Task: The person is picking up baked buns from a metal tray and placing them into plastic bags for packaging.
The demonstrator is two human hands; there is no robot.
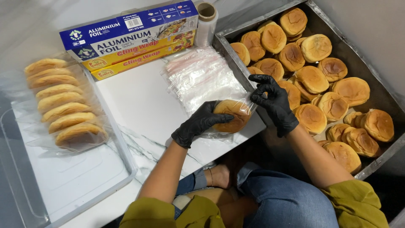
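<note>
Big dented metal tray (382, 95), rt side, heaped w/ round glossy brown buns (312, 79). Clear plastic bin (76, 185), left, holds a row of bagged buns (63, 110) on edge. White marble-look tabletop (143, 109) carries long cardboard foil and wrap boxes (128, 36) plus a stack of thin clear zip bags (202, 76). Left hand (198, 123), black glove, cups a bun (232, 115) half inside a clear bag (244, 110); right hand (272, 101) pinches the bag's mouth at the table edge.
</note>
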